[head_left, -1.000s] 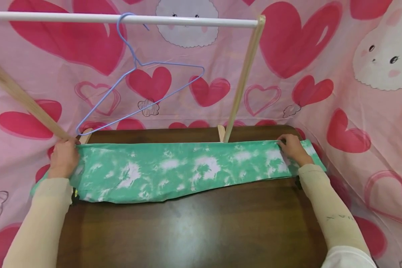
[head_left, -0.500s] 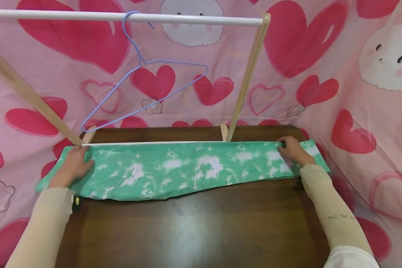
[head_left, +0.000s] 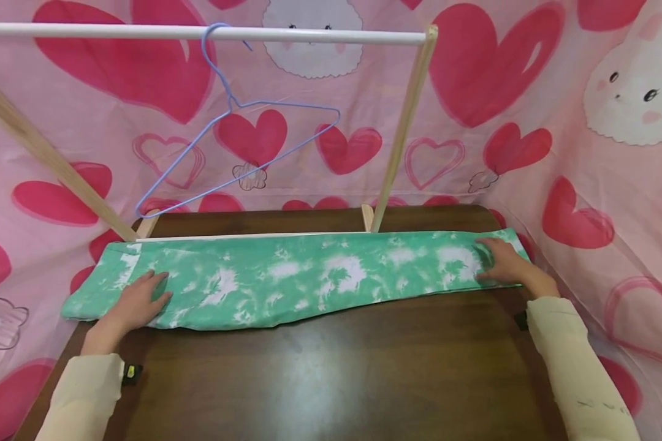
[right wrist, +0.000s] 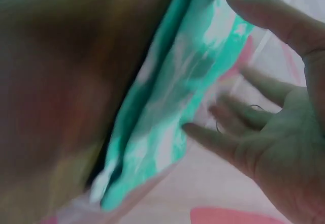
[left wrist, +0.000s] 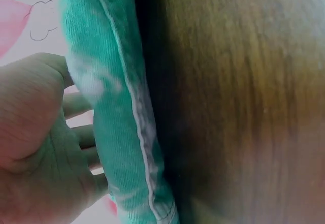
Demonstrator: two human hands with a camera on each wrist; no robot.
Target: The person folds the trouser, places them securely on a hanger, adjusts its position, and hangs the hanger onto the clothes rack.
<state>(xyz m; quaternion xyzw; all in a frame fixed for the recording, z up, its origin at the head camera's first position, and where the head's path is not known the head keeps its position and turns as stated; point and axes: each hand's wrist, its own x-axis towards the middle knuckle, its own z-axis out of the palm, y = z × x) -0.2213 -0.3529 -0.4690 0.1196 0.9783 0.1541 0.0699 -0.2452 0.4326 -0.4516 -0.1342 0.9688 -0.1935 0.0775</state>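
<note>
A pair of green and white tie-dye trousers (head_left: 287,278), folded lengthwise into a long tapering strip, lies across the back part of the brown table (head_left: 320,380). Over the wider left end is my left hand (head_left: 138,300), its fingers extended and thumb apart. My right hand (head_left: 504,262) hovers around the narrow right end with fingers spread. In the left wrist view a stitched seam runs along the near edge of the trousers (left wrist: 117,112), partly hiding the fingers. The right wrist view shows the fingers loosely spread, holding nothing, beside the layered cloth (right wrist: 162,97).
A rack with a white rail (head_left: 320,35) and wooden posts (head_left: 403,128) stands behind the trousers. From the rail hangs a blue wire hanger (head_left: 232,104). A white lower bar (head_left: 243,236) runs along the cloth's back edge. Pink heart-print fabric (head_left: 447,165) surrounds the table.
Both hands have let go of the trousers' back edge. They have moved toward the person, the right hand also outward. The trousers' left end has been spread out flat.
</note>
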